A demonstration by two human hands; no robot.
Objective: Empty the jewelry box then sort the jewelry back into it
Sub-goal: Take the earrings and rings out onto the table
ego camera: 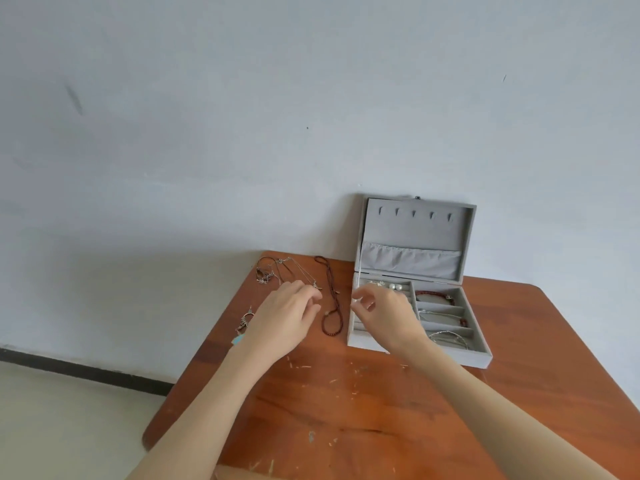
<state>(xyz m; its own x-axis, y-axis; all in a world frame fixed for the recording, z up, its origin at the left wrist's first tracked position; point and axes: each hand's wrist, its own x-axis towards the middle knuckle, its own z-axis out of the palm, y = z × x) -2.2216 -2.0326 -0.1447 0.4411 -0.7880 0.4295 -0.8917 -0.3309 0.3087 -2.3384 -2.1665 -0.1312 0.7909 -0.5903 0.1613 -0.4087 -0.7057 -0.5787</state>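
Jewelry box stands open on my table by the wall. My right hand pinches something tiny over its left compartment; my left hand rests relaxed beside the necklaces.

No readable txt, labels, brands, nos. or signs anywhere, incl. on the grey jewelry box, its lid lining, the wooden table & the wall behind.
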